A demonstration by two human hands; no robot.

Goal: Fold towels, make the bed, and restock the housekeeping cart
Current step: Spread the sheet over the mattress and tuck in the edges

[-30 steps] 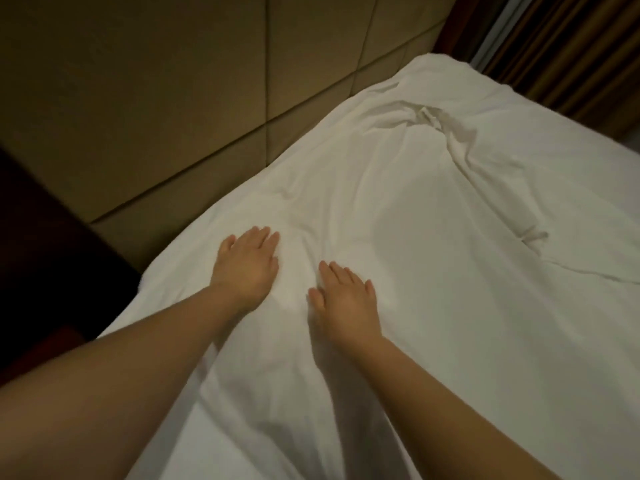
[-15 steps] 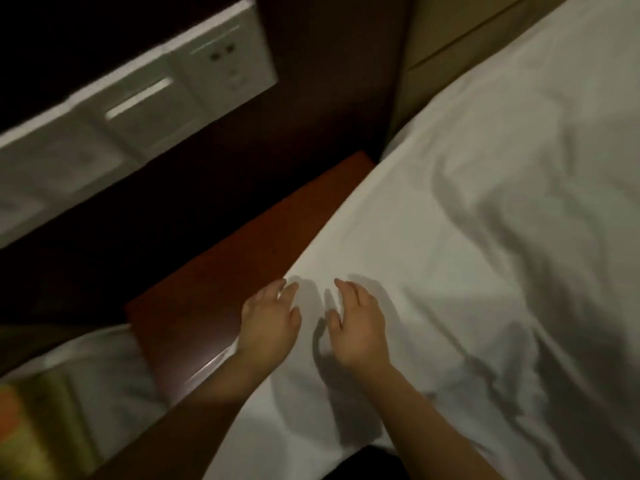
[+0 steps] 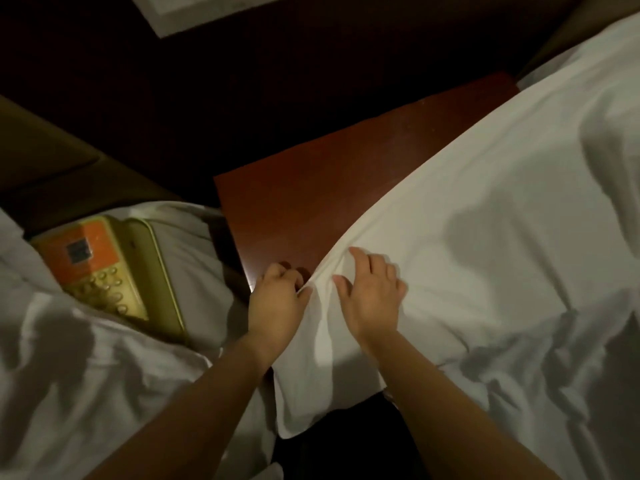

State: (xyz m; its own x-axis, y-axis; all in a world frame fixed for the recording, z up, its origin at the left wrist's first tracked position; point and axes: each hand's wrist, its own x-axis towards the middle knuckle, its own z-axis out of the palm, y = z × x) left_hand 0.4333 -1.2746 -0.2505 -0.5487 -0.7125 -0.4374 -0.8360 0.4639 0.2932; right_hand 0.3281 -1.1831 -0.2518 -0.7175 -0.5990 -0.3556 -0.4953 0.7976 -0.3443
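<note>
A white bed sheet (image 3: 485,271) covers the bed on the right, and its corner hangs over the side next to a nightstand. At that edge, my left hand (image 3: 277,303) has its fingers curled and pinches the sheet's hem between thumb and fingers. Just to its right, my right hand (image 3: 372,292) lies on top of the sheet with fingers spread and slightly bent, pressing down beside a raised fold.
A reddish-brown nightstand (image 3: 311,202) stands between the two beds. A yellow and orange telephone (image 3: 107,271) lies on rumpled white linen (image 3: 86,375) at the left. A wall switch panel (image 3: 166,15) is at the top. A dark gap (image 3: 346,445) opens below the sheet corner.
The view has swung left and down along the bed's edge. My left hand went from lying flat to curling on the sheet's hem. My right hand stays flat on the sheet.
</note>
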